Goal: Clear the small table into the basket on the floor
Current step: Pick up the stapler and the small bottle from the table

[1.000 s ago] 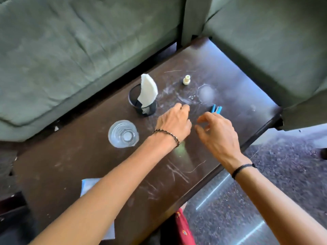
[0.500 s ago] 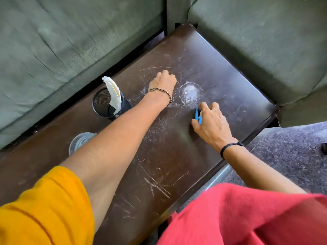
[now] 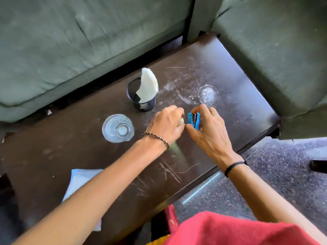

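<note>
The dark scratched table (image 3: 221, 71) fills the middle of the head view. My right hand (image 3: 210, 133) is shut on a small blue stapler (image 3: 194, 119), lifted off the table top. Right beside it, my left hand (image 3: 167, 126) is closed around a small cream-coloured cap-like object (image 3: 181, 120), only its edge showing between the fingers. Farther back stands a black mesh cup (image 3: 141, 101) holding white paper napkins (image 3: 148, 85). A clear glass (image 3: 118, 128) stands left of my left hand. The basket is not in view.
A white-blue paper sheet (image 3: 79, 181) lies at the table's near left, partly under my left forearm. Green sofa cushions (image 3: 70, 41) border the table at the back and right. Speckled floor (image 3: 274, 174) lies beyond the table's right edge. Red cloth covers my lap.
My left hand pulled back from the far middle of the table with the small cream object in it. My right hand lifted the blue stapler. Both hands now meet mid-table.
</note>
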